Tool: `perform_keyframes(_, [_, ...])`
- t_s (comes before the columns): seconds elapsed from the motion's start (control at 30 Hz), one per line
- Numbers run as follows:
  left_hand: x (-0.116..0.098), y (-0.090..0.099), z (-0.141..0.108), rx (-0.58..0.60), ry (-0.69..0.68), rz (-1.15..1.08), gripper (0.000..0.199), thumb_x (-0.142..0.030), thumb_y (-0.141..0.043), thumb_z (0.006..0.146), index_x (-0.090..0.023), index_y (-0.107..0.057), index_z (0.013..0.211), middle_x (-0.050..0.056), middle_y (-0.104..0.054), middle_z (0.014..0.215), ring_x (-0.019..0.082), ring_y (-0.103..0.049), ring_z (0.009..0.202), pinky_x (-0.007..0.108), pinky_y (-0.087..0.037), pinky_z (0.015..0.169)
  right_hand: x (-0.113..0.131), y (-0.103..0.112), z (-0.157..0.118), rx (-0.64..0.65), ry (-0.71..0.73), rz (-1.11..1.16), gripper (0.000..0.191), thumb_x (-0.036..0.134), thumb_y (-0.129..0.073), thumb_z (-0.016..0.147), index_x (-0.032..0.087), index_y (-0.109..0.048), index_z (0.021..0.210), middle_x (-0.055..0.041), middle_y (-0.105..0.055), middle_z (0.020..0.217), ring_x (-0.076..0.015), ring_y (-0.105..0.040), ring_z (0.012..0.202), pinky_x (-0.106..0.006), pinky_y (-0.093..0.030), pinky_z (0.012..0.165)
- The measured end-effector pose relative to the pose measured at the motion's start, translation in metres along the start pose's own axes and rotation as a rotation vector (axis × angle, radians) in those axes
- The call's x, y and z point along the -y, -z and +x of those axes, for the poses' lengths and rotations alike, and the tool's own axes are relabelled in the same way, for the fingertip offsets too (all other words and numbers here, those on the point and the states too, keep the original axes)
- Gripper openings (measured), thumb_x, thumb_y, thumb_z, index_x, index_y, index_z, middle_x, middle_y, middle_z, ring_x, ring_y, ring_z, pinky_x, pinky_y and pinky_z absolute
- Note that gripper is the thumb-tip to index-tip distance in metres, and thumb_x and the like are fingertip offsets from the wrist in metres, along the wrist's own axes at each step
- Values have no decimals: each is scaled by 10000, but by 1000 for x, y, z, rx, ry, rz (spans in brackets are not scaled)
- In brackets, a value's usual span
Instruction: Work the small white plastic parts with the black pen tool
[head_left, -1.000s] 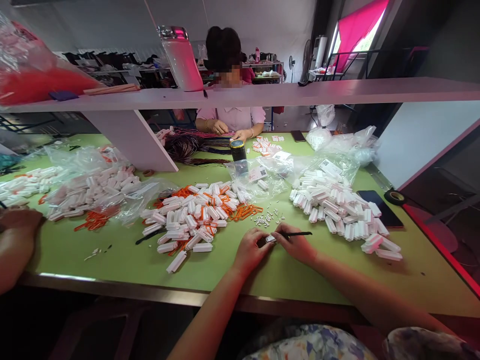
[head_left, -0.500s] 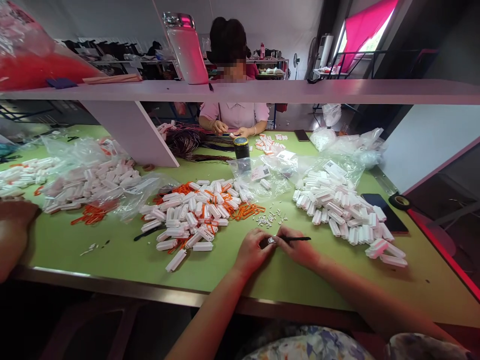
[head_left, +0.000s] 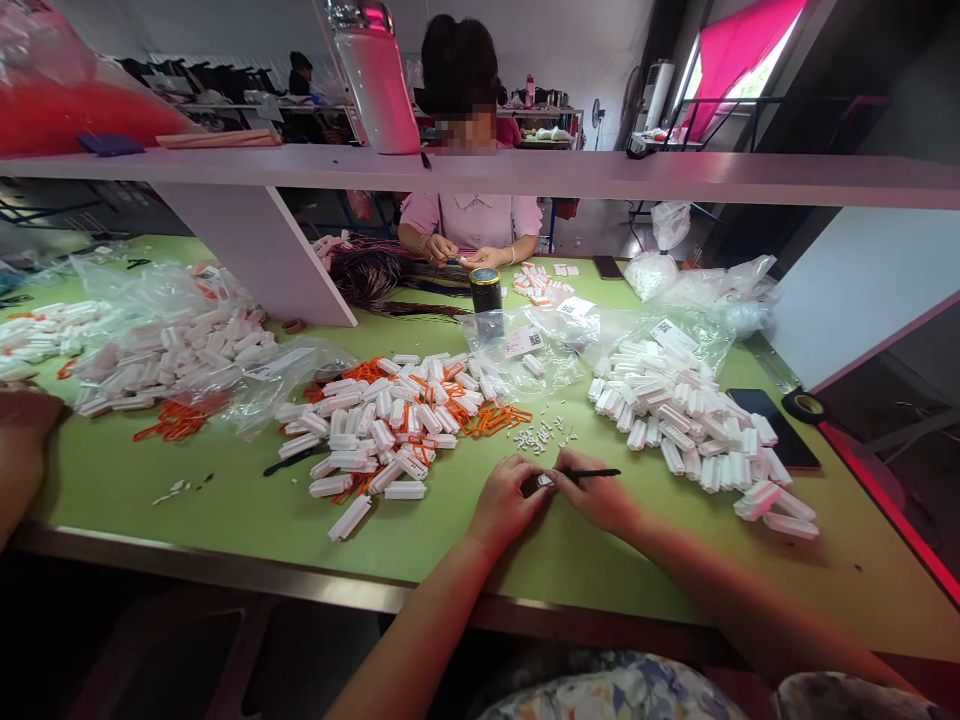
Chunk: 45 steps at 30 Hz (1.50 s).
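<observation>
My left hand (head_left: 511, 497) is closed on a white plastic housing (head_left: 544, 481), most of which the fingers hide. Touching it from the other side is my right hand (head_left: 592, 490), closed around a thin black pen-like tool (head_left: 606, 472) that sticks out to the right. I cannot make out the tool's tip. Just beyond both hands lie small white pegs (head_left: 538, 436), loosely scattered. To the left is a heap of white plastic housings (head_left: 375, 425) mixed with orange clips (head_left: 495, 418). A second heap of white housings (head_left: 679, 420) lies to the right.
Clear plastic bags (head_left: 525, 350) lie behind the heaps, near a black can (head_left: 486, 290). A dark phone-like slab (head_left: 776, 430) and a tape roll (head_left: 804, 406) are at right. A shelf (head_left: 570, 175) crosses above. Another person (head_left: 471, 225) works opposite; someone's arm (head_left: 22, 450) rests at left.
My hands stay together around the white housing, almost unmoved. The view has shifted slightly. The arm at the far left has drawn a little further out of view.
</observation>
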<state>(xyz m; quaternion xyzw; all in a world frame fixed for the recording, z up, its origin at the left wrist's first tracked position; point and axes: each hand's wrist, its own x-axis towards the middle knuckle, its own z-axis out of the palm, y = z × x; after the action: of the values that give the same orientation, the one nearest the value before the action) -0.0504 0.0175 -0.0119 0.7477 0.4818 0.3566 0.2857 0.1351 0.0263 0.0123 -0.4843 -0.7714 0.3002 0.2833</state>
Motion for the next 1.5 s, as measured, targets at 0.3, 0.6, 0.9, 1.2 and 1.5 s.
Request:
perform_keyframes(0.3, [1, 1, 0, 2, -8, -11, 92, -306, -681, 878, -221, -713, 867, 45, -688, 884, 215, -634, 897, 336, -506, 823, 9, 0, 17, 103, -78, -133, 170, 236, -586, 938, 201, -584, 771, 25, -596, 666, -135, -496, 619, -240, -334, 582])
perform_keyframes(0.6, [3, -1, 0, -11, -5, 5, 145, -326, -706, 868, -219, -724, 964, 47, -699, 925, 214, -646, 910, 349, -514, 857, 6, 28, 10, 56, 199, -92, 256, 336, -468, 1027, 207, -662, 920, -58, -688, 907, -200, -632, 864, -321, -508, 802])
perform_keyframes(0.9, [10, 2, 0, -93, -62, -14, 315, -278, -698, 870, -205, -653, 1173, 74, -690, 1032, 205, -655, 927, 339, -563, 846, -27, 37, 4, 6, 302, -424, 168, 257, -555, 999, 186, -701, 1044, -112, -712, 1026, -264, -650, 972, -402, -506, 893])
perform_keyframes(1.2, [38, 80, 32, -349, 134, 714, 408, -241, -639, 893, -166, -629, 1293, 158, -620, 1207, 322, -569, 1160, 454, -471, 1019, -91, 122, 17, -483, 71, -821, 296, 234, -489, 963, 98, -715, 1097, -197, -729, 1083, -336, -658, 1009, -444, -489, 905])
perform_keyframes(1.5, [51, 121, 56, -308, 371, 684, 288, -128, -605, 817, -115, -681, 1095, 174, -630, 1148, 321, -625, 1069, 450, -490, 975, -83, 131, 15, -657, 28, -761, 350, 294, -458, 975, 81, -697, 1117, -222, -722, 1107, -357, -668, 1021, -495, -519, 883])
